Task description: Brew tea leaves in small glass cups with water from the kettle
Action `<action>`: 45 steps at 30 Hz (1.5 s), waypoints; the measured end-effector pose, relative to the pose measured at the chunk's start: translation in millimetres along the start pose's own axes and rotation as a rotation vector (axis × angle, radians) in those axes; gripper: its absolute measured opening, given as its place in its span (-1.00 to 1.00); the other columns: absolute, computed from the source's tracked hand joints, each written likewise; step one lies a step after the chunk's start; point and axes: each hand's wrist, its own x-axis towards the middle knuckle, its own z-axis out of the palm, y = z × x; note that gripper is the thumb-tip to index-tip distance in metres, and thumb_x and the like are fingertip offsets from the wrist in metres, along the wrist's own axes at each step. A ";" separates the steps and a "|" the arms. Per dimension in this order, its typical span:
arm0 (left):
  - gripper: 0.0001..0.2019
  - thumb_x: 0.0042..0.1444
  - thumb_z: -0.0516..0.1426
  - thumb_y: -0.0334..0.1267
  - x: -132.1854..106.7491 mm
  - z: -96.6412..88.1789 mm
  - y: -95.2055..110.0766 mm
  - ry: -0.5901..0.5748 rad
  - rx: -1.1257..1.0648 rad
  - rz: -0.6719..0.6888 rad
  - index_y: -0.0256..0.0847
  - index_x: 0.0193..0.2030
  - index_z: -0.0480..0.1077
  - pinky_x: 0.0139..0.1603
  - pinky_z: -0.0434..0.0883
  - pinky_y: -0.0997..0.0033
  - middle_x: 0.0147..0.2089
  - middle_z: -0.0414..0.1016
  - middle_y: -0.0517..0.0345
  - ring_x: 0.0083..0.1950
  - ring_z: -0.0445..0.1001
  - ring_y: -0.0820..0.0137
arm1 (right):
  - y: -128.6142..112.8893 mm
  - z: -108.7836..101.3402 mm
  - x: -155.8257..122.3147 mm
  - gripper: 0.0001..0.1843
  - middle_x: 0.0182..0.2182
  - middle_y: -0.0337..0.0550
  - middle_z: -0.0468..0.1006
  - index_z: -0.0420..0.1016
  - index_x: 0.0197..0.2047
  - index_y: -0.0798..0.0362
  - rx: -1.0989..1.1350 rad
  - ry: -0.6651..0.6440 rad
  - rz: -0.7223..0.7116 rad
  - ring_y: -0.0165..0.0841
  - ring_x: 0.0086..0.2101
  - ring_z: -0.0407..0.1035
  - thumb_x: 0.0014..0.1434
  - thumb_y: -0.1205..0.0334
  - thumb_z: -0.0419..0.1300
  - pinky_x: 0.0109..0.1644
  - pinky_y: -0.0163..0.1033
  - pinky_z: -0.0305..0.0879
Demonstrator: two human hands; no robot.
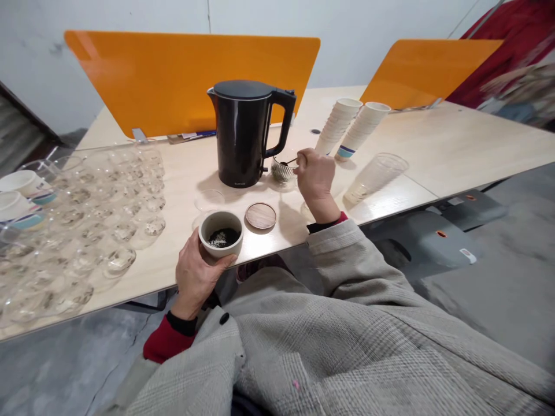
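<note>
My left hand (196, 271) is wrapped round a small beige cup (220, 233) at the table's near edge; dark powder with white grains lies in it. My right hand (315, 176) pinches the handle of a small spoon (288, 163) whose bowl reaches into a ribbed glass dish (282, 170) beside the black electric kettle (245, 132). A round wooden lid (261, 215) lies flat on the table between my two hands.
Several small glass bowls (108, 219) cover the left of the light wooden table (433, 150). Two tilted stacks of paper cups (353, 128) and a lying clear plastic cup stack (376, 175) sit to the right. Orange dividers (173, 75) stand behind. White mugs (19, 193) are at far left.
</note>
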 end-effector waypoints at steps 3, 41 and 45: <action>-0.08 -0.02 0.43 0.21 -0.1 0.1 0.2 -0.003 -0.003 -0.002 -0.13 0.42 0.30 0.22 0.55 -0.03 0.25 0.65 -0.12 0.27 0.61 -0.12 | 2.3 -20.3 -13.3 -0.72 -0.33 -0.15 0.68 0.65 -0.10 0.07 0.132 0.151 -0.003 -0.34 -0.35 0.58 0.46 0.34 0.07 -0.12 -0.16 0.47; -0.03 -0.06 0.44 0.30 -2.7 -0.8 6.7 -0.015 -0.024 0.018 -0.14 0.39 0.30 0.30 0.50 -0.11 0.28 0.61 -0.16 0.26 0.60 -0.10 | -92.1 -59.0 -121.7 -0.80 -0.48 -0.31 0.61 0.66 -0.26 0.02 0.840 -0.303 -0.212 -0.52 -0.60 0.43 0.39 0.20 0.25 -0.49 -0.38 0.38; 0.00 -0.07 0.45 0.30 -3.1 -0.4 5.2 -0.012 -0.031 0.017 -0.15 0.41 0.28 0.32 0.49 -0.14 0.32 0.59 -0.18 0.31 0.57 -0.12 | -89.0 -63.9 -117.3 -0.81 -0.52 -0.35 0.56 0.65 -0.25 0.00 0.883 -0.204 -0.109 -0.51 -0.60 0.42 0.38 0.13 0.29 -0.48 -0.37 0.42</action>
